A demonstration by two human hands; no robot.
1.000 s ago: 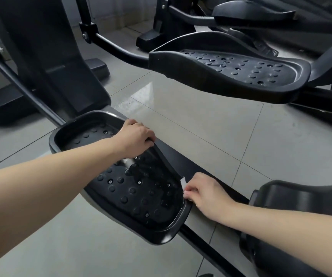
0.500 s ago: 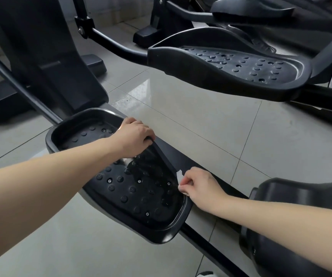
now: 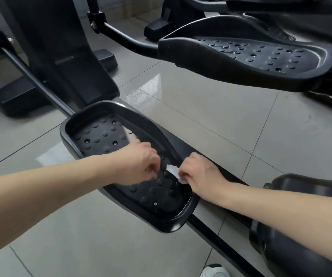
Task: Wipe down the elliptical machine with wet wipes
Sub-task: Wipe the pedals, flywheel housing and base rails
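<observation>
As the right hand [image 3: 200, 173] pinches a wet wipe [image 3: 172, 170] over the pedal [image 3: 101, 134], left hand [image 3: 139, 164] curled beside, its grip unclear.

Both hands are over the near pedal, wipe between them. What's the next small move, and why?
Probably pinch the free end of the wet wipe with the left hand and pull it flat. The right hand grips it bunched at the inner rim of the near pedal, so little would touch the studded tread. The left hand's curled fingers sit right beside it; blur hides any contact.
</observation>
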